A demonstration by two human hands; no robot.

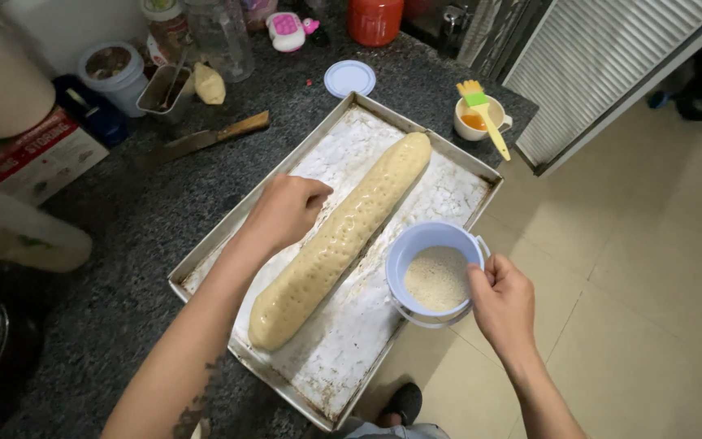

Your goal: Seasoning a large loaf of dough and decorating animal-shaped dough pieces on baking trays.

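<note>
Pale tan dimpled dough log (341,237), light blue tub (413,244), speckled dark grey counter (148,219)

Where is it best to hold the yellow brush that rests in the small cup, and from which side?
Probably the free end of the brush handle, approached from the lower right. The handle leans out over the cup's rim toward that side, clear of the tray, while the bristle end points up-left.

Left hand (286,211) bunched over dough log (343,238) on baking tray (448,189), right hand (501,302) holding seed tub (432,272)

Dough log (339,240) on tray (448,191) — tub (436,272) right.
</note>
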